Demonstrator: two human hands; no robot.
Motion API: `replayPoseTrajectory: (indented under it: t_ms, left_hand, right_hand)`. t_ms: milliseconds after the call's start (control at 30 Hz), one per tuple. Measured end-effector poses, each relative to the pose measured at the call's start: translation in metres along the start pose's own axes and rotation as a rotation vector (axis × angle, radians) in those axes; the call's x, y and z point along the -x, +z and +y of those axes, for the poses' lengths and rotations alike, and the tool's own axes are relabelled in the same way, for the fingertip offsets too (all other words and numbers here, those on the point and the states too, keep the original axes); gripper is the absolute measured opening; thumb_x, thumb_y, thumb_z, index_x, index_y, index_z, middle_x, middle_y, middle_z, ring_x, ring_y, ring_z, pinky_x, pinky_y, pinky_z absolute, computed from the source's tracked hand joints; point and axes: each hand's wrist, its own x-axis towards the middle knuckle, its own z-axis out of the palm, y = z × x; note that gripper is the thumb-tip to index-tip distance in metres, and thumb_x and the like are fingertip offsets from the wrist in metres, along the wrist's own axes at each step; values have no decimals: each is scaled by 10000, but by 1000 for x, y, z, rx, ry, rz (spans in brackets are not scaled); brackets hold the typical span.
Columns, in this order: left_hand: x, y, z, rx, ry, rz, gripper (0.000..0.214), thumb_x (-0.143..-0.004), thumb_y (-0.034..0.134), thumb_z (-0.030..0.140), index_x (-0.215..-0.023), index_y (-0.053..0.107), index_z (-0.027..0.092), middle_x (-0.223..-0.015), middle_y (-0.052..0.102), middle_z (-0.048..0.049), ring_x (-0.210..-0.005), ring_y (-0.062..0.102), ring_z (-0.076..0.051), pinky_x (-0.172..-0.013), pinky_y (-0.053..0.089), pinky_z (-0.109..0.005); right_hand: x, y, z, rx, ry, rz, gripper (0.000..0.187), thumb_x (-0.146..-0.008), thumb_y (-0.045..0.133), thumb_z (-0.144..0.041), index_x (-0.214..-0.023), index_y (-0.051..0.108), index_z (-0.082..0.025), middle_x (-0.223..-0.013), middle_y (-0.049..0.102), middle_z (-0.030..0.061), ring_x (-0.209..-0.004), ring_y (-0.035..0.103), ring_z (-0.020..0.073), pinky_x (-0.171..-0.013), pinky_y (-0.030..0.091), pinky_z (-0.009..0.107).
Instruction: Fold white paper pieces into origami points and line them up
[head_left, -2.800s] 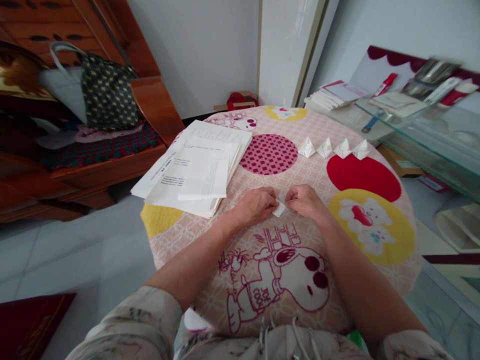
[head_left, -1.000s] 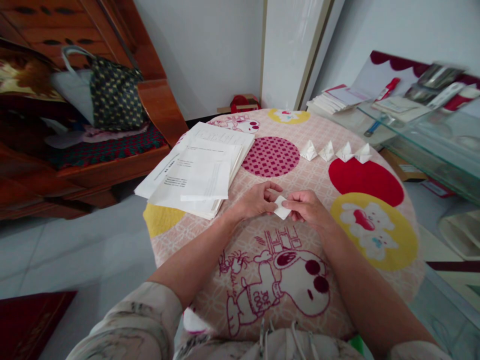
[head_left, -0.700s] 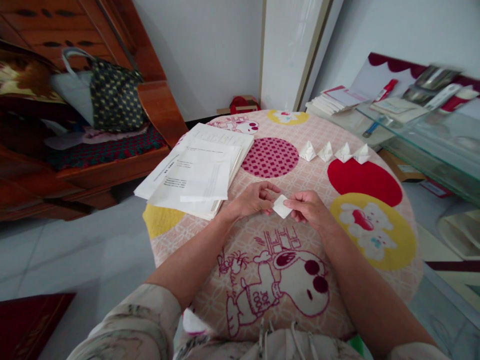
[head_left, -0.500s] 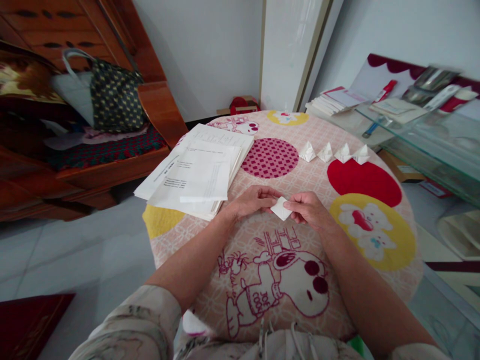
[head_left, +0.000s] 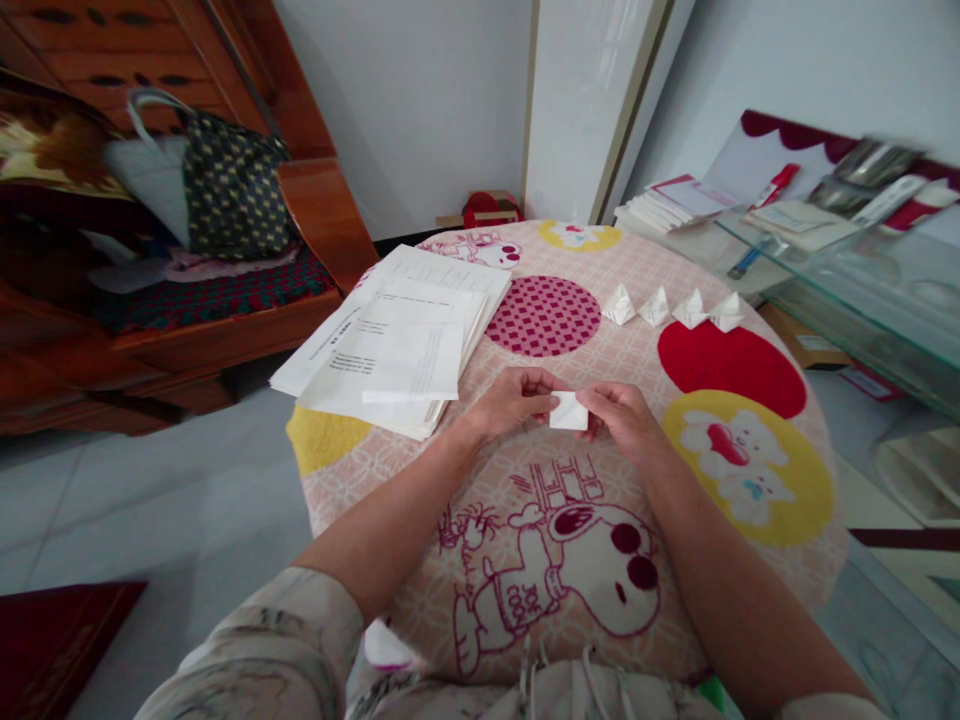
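Observation:
My left hand (head_left: 510,400) and my right hand (head_left: 622,418) meet over the middle of a round table (head_left: 450,470) with a cartoon-print cloth. Between them they pinch a small folded white paper (head_left: 568,411), held just above the cloth. Both hands have their fingers curled onto the paper's edges. Several small folded white paper shapes (head_left: 675,308) stand in a row at the far right of the table. A stack of printed white sheets (head_left: 397,345) lies at the far left of the table, beside my left hand.
A wooden bench (head_left: 187,300) with a patterned bag (head_left: 225,180) stands to the left. A glass-topped unit (head_left: 862,280) with books and papers runs along the right. A white door panel (head_left: 585,100) and a red object (head_left: 484,208) are behind the table.
My hands rose from pressing the paper on the cloth and now hold it up. The folded paper has turned between my fingers from a diamond tilt to lying square.

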Motion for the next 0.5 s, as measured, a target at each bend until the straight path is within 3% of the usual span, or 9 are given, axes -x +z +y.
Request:
replayPoseTrajectory:
  t_ms: [133, 333, 500]
  left_hand:
    - [-1, 2, -2, -13, 67, 75, 127, -784, 689, 173, -871, 618, 111, -698, 663, -5, -574, 602, -77, -568, 473, -207]
    - [0, 2, -6, -260, 138, 101, 127, -769, 705, 215, -787, 612, 131, -653, 630, 8, -566, 560, -75, -524, 394, -186]
    - [1, 4, -4, -342, 158, 122, 109, -802, 674, 236, -797, 613, 145, -692, 637, 2, -609, 569, -99, -575, 422, -214]
  right_hand:
    - [-1, -1, 3, 47, -64, 6, 337, -739, 770, -491, -707, 689, -165, -631, 694, 41, -520, 594, 128, -485, 454, 236]
    - [-3, -2, 9, 155, -124, 70, 299, -791, 723, -457, -698, 673, -177, -592, 667, 28, -478, 532, 119, -459, 399, 237]
    - [-2, -1, 7, 258, -154, 95, 227, -774, 718, -404, -720, 659, -192, -572, 617, -1, -477, 478, 123, -457, 352, 249]
